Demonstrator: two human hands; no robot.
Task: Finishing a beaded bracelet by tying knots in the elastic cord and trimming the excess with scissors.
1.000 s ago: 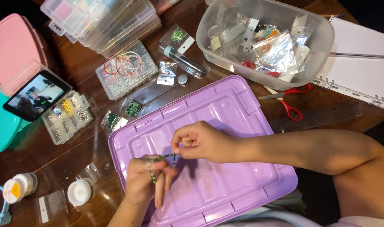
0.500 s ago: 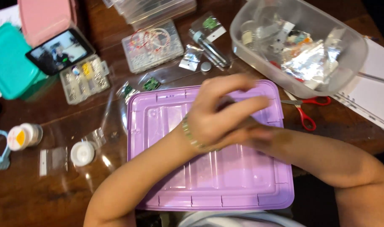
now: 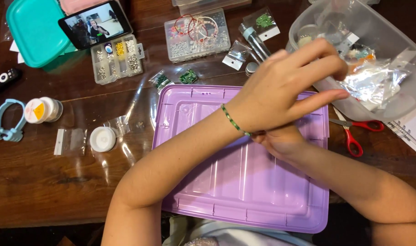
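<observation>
Over the purple lid's (image 3: 244, 182) far edge, the left hand (image 3: 285, 86), fingers spread and empty, wears a green beaded bracelet (image 3: 235, 122) whose lower end the right hand's (image 3: 281, 142) grip pinches beneath the wrist.

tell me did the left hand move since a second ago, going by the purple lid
Yes. The left hand went from the purple lid's near left part up and right, to its far right edge, with a green bead bracelet on the wrist.
</observation>
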